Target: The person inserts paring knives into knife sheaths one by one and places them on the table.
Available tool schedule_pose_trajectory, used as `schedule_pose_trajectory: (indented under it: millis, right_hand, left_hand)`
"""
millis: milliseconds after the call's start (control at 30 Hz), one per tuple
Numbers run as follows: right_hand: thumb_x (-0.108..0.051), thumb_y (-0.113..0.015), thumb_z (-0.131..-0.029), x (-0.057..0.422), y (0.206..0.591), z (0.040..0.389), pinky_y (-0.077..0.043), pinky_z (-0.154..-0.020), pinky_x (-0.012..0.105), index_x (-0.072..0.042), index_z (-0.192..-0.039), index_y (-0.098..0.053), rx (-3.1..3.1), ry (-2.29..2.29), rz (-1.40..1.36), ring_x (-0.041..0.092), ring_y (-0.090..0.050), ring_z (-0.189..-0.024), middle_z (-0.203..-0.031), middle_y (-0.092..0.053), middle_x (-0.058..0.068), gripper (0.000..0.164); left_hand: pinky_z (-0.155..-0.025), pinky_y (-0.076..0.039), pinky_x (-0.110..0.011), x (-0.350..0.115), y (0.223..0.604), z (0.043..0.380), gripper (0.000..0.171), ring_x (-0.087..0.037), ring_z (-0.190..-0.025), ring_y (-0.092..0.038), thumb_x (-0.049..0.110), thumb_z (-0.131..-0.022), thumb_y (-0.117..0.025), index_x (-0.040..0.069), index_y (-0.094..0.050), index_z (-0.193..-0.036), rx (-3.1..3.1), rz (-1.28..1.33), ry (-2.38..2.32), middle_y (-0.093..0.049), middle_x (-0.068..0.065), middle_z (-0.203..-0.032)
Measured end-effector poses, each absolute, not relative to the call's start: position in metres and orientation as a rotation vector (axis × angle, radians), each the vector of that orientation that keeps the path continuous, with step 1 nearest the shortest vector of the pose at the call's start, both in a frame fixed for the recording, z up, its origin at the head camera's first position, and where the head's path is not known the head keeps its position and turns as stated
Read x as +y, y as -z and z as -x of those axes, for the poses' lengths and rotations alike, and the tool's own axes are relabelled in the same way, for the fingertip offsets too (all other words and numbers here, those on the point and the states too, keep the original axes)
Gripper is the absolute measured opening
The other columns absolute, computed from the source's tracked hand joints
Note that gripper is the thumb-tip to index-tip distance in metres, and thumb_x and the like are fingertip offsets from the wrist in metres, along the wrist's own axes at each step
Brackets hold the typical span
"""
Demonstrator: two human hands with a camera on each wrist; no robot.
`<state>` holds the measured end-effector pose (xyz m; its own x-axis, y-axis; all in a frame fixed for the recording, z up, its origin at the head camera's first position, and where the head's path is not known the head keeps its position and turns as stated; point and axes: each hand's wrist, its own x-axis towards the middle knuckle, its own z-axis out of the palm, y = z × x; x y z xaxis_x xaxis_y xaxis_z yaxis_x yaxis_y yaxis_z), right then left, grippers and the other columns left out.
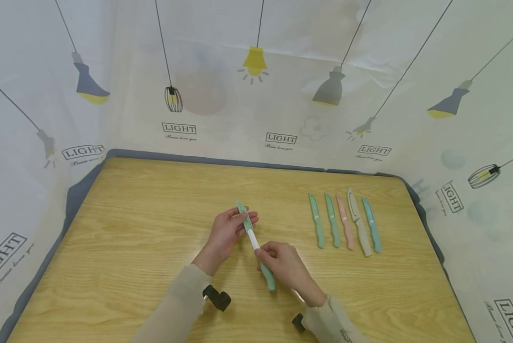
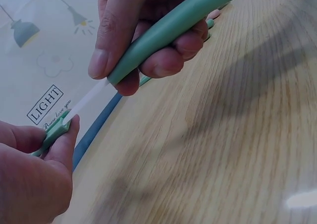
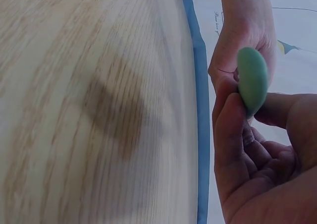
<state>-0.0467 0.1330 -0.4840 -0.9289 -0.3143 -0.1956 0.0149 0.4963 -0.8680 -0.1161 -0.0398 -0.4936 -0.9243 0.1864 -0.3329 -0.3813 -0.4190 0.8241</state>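
Over the middle of the wooden table, both hands hold a small knife with a green handle (image 1: 268, 277). My left hand (image 1: 222, 234) pinches its green blade cover (image 1: 248, 225) between thumb and fingers. The right hand (image 1: 287, 267) grips the handle near the blade end, thumb on top. Between the hands a stretch of white blade (image 1: 253, 239) shows, its tip end still inside the cover. In the left wrist view the handle (image 2: 173, 28) slants up to the right, above the tabletop. The right wrist view shows the rounded handle end (image 3: 252, 80) sticking out from the fingers.
Right of the hands, several covered knives lie side by side: two green ones (image 1: 315, 221), a pink one (image 1: 344, 223), a longer beige one (image 1: 362, 236) and a blue one (image 1: 371, 225). Lamp-printed sheeting (image 1: 230, 124) stands around the wooden table (image 1: 132, 214).
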Motion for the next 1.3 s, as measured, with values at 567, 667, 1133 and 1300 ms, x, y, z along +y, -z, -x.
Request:
schedule_pose_trajectory:
  millis: [567,667,1133,1300]
  right_hand:
    - [-0.03,-0.055,-0.099,0.126,0.483,0.051,-0.046,-0.045,0.018,0.003,-0.097,-0.068,2.431,1.454,0.257,0.012,-0.063,-0.055,-0.071,-0.07,0.003,0.036]
    - [-0.027,-0.055,-0.098,0.124,0.483,0.051,-0.046,-0.046,0.018,0.005,-0.097,-0.068,2.434,1.47,0.26,0.013,-0.063,-0.056,-0.071,-0.07,0.006,0.034]
    - [-0.031,-0.055,-0.098,0.122,0.491,0.061,-0.043,-0.044,0.017,0.004,-0.098,-0.067,2.409,1.532,0.241,0.01,-0.061,-0.056,-0.071,-0.07,0.003,0.037]
    - [-0.029,-0.055,-0.099,0.121,0.491,0.062,-0.041,-0.044,0.017,0.005,-0.098,-0.067,2.417,1.562,0.242,0.012,-0.062,-0.057,-0.072,-0.07,0.006,0.036]
  left_hand:
    - [-0.094,-0.05,-0.035,-0.037,0.495,0.11,0.042,-0.028,-0.108,-0.063,0.006,-0.1,-0.049,-0.014,-0.043,-0.136,1.519,0.185,-2.313,-0.062,-0.025,-0.121]
    - [-0.094,-0.05,-0.035,-0.038,0.497,0.109,0.042,-0.028,-0.108,-0.063,0.007,-0.1,-0.05,-0.014,-0.044,-0.135,1.547,0.167,-2.301,-0.062,-0.025,-0.121]
    - [-0.091,-0.052,-0.032,-0.034,0.494,0.112,0.04,-0.028,-0.107,-0.064,0.005,-0.099,-0.049,-0.015,-0.044,-0.134,1.553,0.135,-2.303,-0.062,-0.026,-0.119]
    - [-0.092,-0.051,-0.034,-0.032,0.493,0.112,0.04,-0.027,-0.106,-0.064,0.005,-0.1,-0.049,-0.015,-0.045,-0.133,1.567,0.131,-2.285,-0.064,-0.025,-0.117]
